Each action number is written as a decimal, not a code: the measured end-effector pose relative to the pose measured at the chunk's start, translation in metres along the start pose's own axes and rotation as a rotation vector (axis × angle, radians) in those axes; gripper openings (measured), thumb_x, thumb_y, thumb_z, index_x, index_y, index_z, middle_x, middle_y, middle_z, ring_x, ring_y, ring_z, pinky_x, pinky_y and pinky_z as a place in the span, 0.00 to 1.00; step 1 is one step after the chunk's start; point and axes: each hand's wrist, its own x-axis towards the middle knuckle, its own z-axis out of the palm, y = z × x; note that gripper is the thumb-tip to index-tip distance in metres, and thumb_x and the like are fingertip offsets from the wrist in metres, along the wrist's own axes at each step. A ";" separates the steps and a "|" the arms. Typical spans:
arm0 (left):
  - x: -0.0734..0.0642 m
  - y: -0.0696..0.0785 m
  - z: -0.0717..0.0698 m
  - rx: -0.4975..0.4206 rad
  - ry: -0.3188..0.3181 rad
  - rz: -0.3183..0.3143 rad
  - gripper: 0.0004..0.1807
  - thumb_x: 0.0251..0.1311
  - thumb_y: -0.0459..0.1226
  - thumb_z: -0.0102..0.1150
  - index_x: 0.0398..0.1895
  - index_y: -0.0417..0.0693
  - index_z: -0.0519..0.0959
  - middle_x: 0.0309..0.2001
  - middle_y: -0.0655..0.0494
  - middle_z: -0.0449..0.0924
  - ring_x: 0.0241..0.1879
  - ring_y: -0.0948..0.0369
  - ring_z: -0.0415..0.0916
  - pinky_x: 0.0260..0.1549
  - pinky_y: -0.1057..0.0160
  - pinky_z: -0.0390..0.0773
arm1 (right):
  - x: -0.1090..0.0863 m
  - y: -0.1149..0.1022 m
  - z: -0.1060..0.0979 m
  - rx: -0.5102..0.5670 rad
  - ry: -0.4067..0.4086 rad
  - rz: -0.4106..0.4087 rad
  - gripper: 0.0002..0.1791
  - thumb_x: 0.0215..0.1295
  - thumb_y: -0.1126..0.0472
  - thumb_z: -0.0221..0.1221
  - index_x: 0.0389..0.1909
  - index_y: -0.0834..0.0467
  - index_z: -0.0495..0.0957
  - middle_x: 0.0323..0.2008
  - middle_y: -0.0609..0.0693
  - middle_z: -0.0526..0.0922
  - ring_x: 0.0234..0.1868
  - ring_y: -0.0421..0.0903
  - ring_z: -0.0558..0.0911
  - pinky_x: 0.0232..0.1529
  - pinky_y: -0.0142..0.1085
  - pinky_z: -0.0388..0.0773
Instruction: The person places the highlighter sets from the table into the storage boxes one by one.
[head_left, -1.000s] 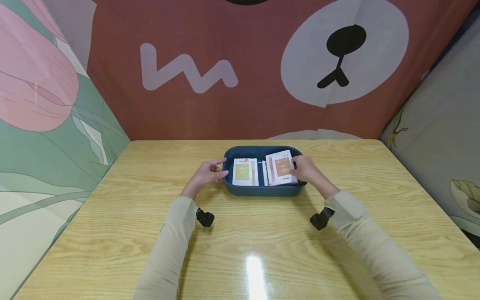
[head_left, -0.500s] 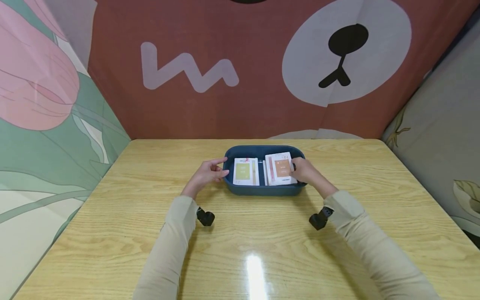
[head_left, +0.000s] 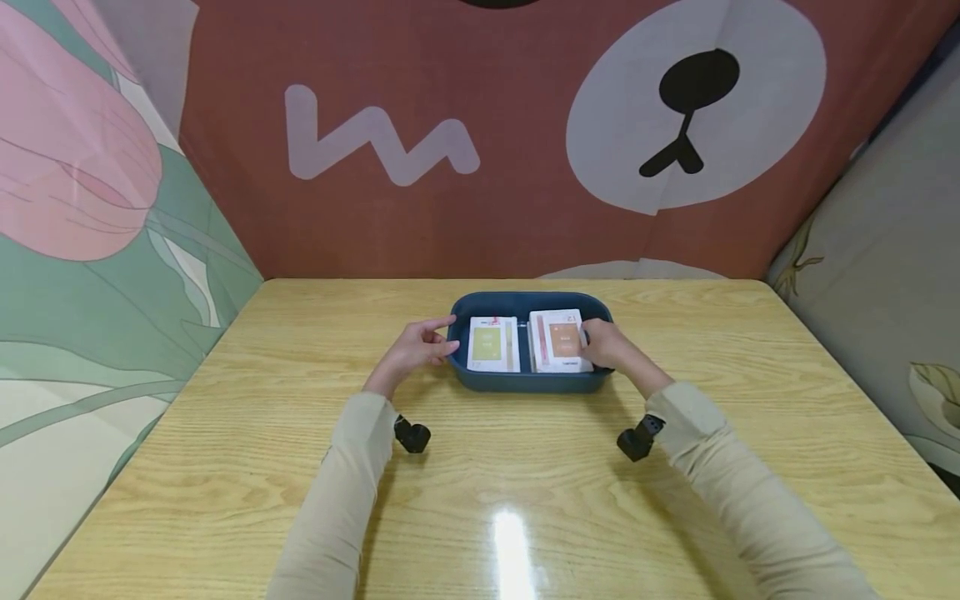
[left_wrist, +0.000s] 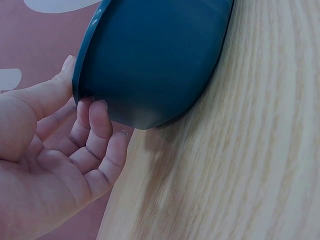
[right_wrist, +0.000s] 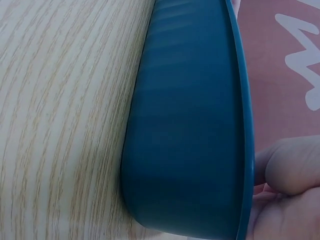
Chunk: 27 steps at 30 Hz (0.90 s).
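A dark blue oblong plastic box [head_left: 525, 382] stands on the table. My left hand [head_left: 416, 343] holds its left rim, thumb on the rim and fingers bent against the outer wall [left_wrist: 145, 65] in the left wrist view. Inside on the left lies a white packet with a yellow-green label [head_left: 487, 343]. To the right, a white packet with an orange label [head_left: 564, 340] lies over other white edges. My right hand [head_left: 606, 343] reaches over the right rim and grips this packet's right edge. In the right wrist view, the box wall [right_wrist: 190, 125] hides the fingertips.
The wooden table [head_left: 480, 467] extends on every side of the box. A red printed backdrop [head_left: 420, 225] rises directly behind its far edge. Small black wrist cameras [head_left: 412, 435] hang below the sleeves.
The orange-labelled packet, tilted and raised before, has settled lower and straighter in the box's right side, with my right hand still on it. My left hand stays at the rim.
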 end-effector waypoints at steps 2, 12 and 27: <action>0.000 0.000 0.000 0.007 -0.003 0.004 0.29 0.58 0.33 0.56 0.63 0.44 0.63 0.29 0.49 0.70 0.30 0.52 0.71 0.38 0.52 0.73 | 0.000 0.000 0.000 -0.015 -0.001 -0.002 0.13 0.60 0.71 0.50 0.44 0.74 0.68 0.30 0.59 0.72 0.28 0.50 0.70 0.29 0.38 0.67; 0.000 -0.002 0.000 0.014 -0.003 0.012 0.29 0.58 0.33 0.56 0.63 0.44 0.63 0.28 0.50 0.70 0.28 0.54 0.70 0.36 0.54 0.74 | 0.005 0.002 0.003 -0.128 0.023 -0.074 0.08 0.62 0.71 0.44 0.26 0.69 0.70 0.25 0.58 0.71 0.27 0.51 0.71 0.34 0.42 0.68; -0.006 0.009 0.006 0.262 0.078 0.046 0.29 0.56 0.36 0.58 0.61 0.42 0.65 0.39 0.42 0.72 0.39 0.49 0.71 0.37 0.55 0.74 | -0.007 0.003 0.002 -0.020 0.209 -0.073 0.22 0.62 0.68 0.51 0.51 0.80 0.64 0.36 0.70 0.74 0.29 0.53 0.73 0.35 0.44 0.71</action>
